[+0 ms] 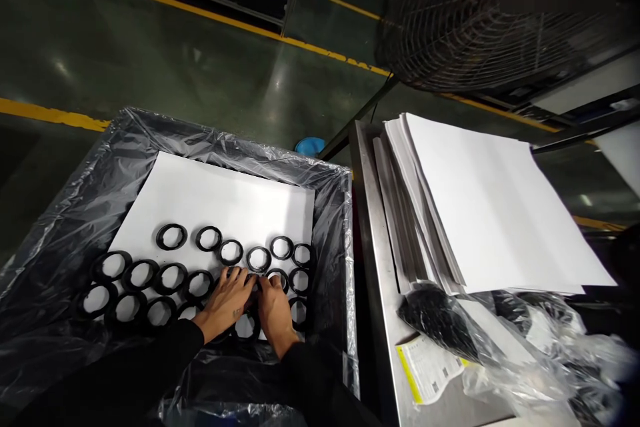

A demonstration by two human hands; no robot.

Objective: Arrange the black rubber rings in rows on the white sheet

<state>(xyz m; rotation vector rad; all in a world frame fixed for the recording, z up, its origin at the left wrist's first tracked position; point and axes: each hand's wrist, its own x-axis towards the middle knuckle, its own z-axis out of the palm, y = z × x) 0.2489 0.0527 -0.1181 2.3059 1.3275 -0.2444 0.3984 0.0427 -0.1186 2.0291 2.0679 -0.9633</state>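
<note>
Several black rings (171, 236) lie flat in rows on a white sheet (210, 197), mostly on its nearer half. My left hand (227, 300) and my right hand (273, 310) rest side by side over the front rows. Their fingertips meet at a black ring (253, 285) that is mostly hidden beneath them. Whether either hand grips it is hard to tell. Black sleeves cover both forearms, and further rings are partly hidden under my hands.
The sheet lies inside a bin lined with clear plastic (327, 193). To the right stands a steel table (383, 267) holding a stack of white sheets (495, 200), a plastic bag of black parts (437, 320) and a yellow-edged label (427, 368). A wire-guarded fan (480, 20) stands beyond.
</note>
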